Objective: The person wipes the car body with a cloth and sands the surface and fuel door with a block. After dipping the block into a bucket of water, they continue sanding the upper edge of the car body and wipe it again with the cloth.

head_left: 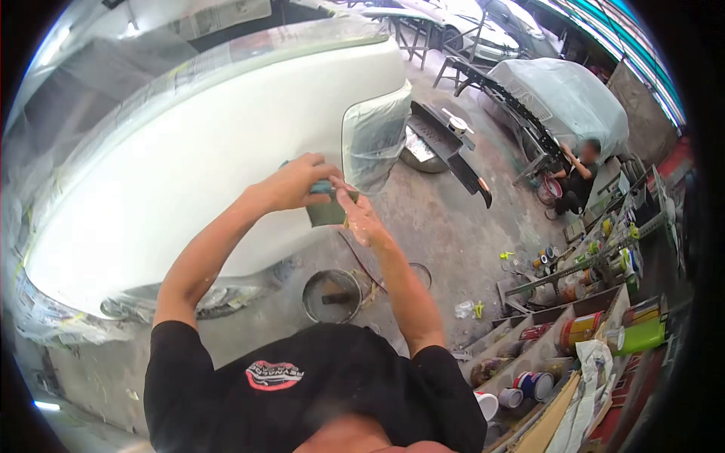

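Note:
In front of the white car body panel (226,128), both my hands come together. My left hand (296,183) is closed around a teal sanding block (322,186), partly hidden by the fingers. A piece of dark green sandpaper (326,214) hangs beneath the block. My right hand (362,219) pinches this sheet near its right edge, its fingers close to those of my left hand. Pale wet residue shows on the right hand. Clear plastic masking (370,143) covers the panel's right end.
On the floor below stands a round bucket (332,296) with a dark block inside. A detached black bumper (453,151) lies to the right. Farther right, a person (580,177) crouches beside a long black part (513,102). Shelves hold paint cans (581,330) at lower right.

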The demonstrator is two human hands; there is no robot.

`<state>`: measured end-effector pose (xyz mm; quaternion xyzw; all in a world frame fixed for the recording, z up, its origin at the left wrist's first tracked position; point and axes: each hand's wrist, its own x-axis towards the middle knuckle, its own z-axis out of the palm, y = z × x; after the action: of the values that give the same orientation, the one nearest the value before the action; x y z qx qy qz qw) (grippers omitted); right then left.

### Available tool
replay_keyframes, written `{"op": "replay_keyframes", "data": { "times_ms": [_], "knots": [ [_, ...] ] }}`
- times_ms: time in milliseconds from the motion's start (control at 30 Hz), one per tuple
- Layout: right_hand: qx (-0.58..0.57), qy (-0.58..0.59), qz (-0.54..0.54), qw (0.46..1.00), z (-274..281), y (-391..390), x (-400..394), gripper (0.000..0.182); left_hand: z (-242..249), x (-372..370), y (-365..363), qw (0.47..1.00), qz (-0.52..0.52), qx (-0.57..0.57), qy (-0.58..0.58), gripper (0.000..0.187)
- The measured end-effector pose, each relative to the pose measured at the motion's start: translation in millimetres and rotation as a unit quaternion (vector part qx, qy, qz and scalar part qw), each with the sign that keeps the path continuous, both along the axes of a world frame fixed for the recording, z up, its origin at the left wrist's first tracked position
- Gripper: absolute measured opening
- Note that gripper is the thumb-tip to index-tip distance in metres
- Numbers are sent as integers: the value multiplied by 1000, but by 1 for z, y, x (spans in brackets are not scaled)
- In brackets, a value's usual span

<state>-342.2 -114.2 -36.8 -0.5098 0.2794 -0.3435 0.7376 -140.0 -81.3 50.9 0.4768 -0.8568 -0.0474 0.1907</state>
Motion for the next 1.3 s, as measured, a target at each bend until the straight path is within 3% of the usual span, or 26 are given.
{"op": "replay_keyframes", "data": {
  "times_ms": [100, 200, 233, 300, 367, 400, 467, 500, 567, 633, 733, 833, 933, 1000, 1067, 1233, 1300],
  "knots": [
    [-42, -38, -157, 986, 19, -28, -5, 44, 57, 10, 1, 997, 49, -17, 52, 34],
    [-323, 11, -377, 868, 52, -79, 7, 45, 117, 17, -16, 989, 39, -140, 15, 36],
    [-360, -7, -422, 832, 66, -93, 19, 45, 135, 15, -25, 985, 45, -168, 3, 34],
    [-475, 74, -498, 722, 93, -112, 61, 48, 160, 3, -52, 967, 39, -252, -10, 25],
    [-562, 107, -457, 681, 89, -119, 119, 53, 177, -14, -79, 969, 70, -231, -56, 20],
    [-594, 165, -471, 631, 80, -105, 151, 55, 183, -20, -93, 969, 85, -220, -78, 19],
    [-637, 191, -432, 609, 86, -85, 152, 62, 188, -29, -127, 964, 106, -206, -128, 19],
    [-582, 238, -423, 652, 105, -88, 139, 60, 186, -29, -138, 961, 117, -198, -153, 19],
    [-465, 325, -393, 724, 149, -116, 100, 57, 182, -16, -152, 947, 72, -304, -79, 18],
    [-461, 344, -459, 677, 154, -163, 102, 59, 178, -1, -143, 923, 47, -381, 1, 19],
    [-490, 341, -489, 635, 142, -162, 113, 59, 167, 32, -107, 918, 167, -359, -27, 21],
    [-520, 345, -479, 617, 132, -172, 100, 57, 144, 79, -75, 891, 152, -419, -83, 27],
    [-361, 298, -281, 838, 182, -226, 47, 58, 131, 104, -46, 874, 153, -449, -103, 28],
    [-479, 255, -372, 753, 154, -225, 55, 49, 125, 102, -38, 870, 176, -448, -104, 29],
    [-606, 177, -462, 622, 119, -213, 59, 44, 120, 93, -38, 869, 200, -438, -114, 31],
    [-472, 160, -270, 824, 169, -288, 45, 41, 126, 80, -43, 861, 219, -428, -163, 38],
    [-519, 159, -330, 772, 150, -288, 49, 41, 125, 83, -43, 857, 223, -434, -165, 40]
  ]
}}
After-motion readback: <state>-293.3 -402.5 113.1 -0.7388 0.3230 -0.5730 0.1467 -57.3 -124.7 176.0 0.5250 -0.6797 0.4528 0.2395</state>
